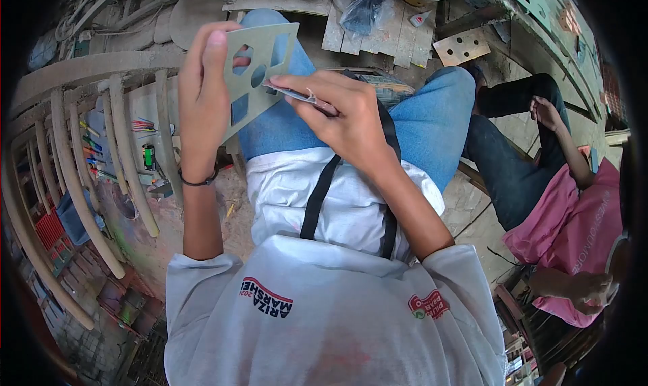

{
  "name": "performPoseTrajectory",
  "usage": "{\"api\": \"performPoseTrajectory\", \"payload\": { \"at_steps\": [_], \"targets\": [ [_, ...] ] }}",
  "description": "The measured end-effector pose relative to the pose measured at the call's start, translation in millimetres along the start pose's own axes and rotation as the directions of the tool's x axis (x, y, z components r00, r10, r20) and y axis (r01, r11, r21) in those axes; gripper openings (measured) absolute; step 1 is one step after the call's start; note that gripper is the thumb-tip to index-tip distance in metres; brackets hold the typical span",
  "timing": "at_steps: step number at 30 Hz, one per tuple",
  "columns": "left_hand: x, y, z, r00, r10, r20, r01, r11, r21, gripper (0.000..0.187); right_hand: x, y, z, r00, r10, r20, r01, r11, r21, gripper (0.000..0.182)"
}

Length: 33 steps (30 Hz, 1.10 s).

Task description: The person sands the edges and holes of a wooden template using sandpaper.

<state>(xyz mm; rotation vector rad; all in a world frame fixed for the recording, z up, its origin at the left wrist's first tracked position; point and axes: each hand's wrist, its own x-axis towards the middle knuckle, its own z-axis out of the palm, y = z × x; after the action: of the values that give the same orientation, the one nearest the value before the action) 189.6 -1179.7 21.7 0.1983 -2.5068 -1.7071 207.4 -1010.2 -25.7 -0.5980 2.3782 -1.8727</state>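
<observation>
My left hand (206,92) grips a thin grey-green board (262,47) by its left edge, the thumb along the near face. The board is tilted and has several shaped cut-outs, among them a round hole and a hexagon; a fingertip shows through one opening. My right hand (347,112) pinches a thin, folded, sheet-like piece (300,96) with a ragged edge. Its tip is right at the board, beside the round hole. I cannot tell what material this piece is. Both hands are above my lap, over blue jeans (432,109).
On the right sits another person in a pink shirt (574,230). A second board with round holes (462,49) lies ahead at right. A plastic bag (366,13) and a small bottle (420,18) rest on wooden slats. Left stands a slatted wooden frame (128,149), with pens beyond it.
</observation>
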Motion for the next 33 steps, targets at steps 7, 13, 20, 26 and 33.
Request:
{"api": "performPoseTrajectory", "payload": {
  "at_steps": [7,13,20,26,33],
  "targets": [
    [4.1,-1.8,15.5,0.967,-0.164,0.194,0.218,0.928,-0.301,0.058,27.3,6.4,0.2,0.971,-0.24,0.02,0.239,0.948,-0.213,0.049],
    [14.0,-10.6,8.4,0.941,-0.165,0.297,0.234,0.948,-0.215,0.062,29.5,26.2,14.0,0.945,-0.324,0.033,0.322,0.917,-0.237,0.044],
    [11.6,-7.5,21.2,0.968,-0.124,0.22,0.16,0.975,-0.153,0.065,10.1,-5.4,33.4,0.988,-0.029,-0.151,0.049,0.99,0.131,0.027],
    [-4.9,3.4,26.2,0.98,-0.159,0.122,0.176,0.974,-0.142,0.067,6.5,-37.7,28.6,0.907,0.419,0.027,-0.354,0.727,0.588,0.014],
    [-15.9,-11.8,31.4,0.989,-0.008,0.145,0.036,0.981,-0.192,0.07,13.9,-41.9,-5.2,0.757,0.501,0.42,-0.438,-0.089,0.895,0.008]
  ]
}}
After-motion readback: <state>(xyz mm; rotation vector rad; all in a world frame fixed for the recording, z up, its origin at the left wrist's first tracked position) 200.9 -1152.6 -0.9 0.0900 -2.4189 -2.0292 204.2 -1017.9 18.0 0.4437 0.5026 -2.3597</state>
